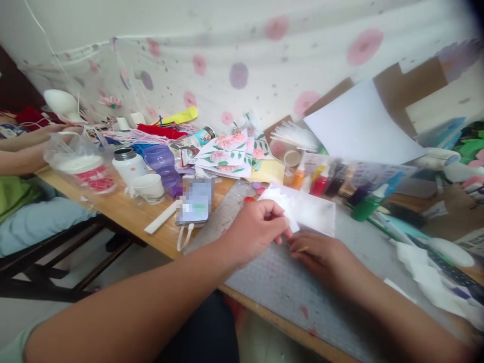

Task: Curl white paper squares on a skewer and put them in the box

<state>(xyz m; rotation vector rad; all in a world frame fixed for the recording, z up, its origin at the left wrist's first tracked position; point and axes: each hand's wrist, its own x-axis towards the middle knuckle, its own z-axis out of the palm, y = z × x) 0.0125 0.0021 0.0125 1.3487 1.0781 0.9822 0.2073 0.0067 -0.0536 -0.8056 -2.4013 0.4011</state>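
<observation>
Over the grey cutting mat [272, 292], my left hand [260, 227] is closed, thumb and fingers pinched at the lower corner of a white piece of paper; what sits between the fingertips is too small to make out. My right hand [321, 252] is closed just beside it, fingers curled around a thin yellowish object whose tip shows. The fingertips of both hands nearly meet. Behind them lies a white shallow tray [319, 209]. Small red and pink pieces [249, 199] lie on the mat left of the tray.
Colored squeeze bottles [319, 184] stand behind the tray. A phone [196, 201], a paper cup [149, 188], a white bottle [129, 165] and a purple container [162, 166] are on the left. Flower-print papers [227, 154] lie farther back. Another person's arms [22, 156] reach in at far left.
</observation>
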